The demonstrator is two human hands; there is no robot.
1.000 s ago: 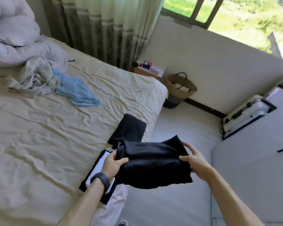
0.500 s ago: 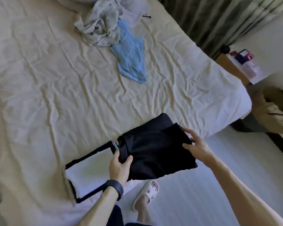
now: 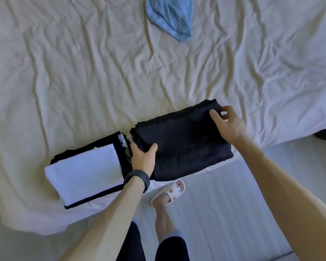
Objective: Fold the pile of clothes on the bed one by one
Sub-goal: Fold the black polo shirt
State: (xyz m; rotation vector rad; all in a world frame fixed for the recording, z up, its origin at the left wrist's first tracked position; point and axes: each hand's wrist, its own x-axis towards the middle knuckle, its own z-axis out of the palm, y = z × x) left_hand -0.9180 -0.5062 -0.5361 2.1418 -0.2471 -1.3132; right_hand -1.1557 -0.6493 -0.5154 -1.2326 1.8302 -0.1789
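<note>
At lower centre of the frame a folded black garment point(image 3: 183, 140) lies at the near edge of the bed point(image 3: 83, 72); the left hand point(image 3: 142, 159) grips its left end, thumb on top and fingers tucked round the edge; the right hand point(image 3: 228, 125) pinches its upper right corner, thumb on the cloth and fingers curled behind; just left lies a folded white garment point(image 3: 83, 174) on a dark one; a blue garment point(image 3: 171, 17) lies at upper centre, well apart.
</note>
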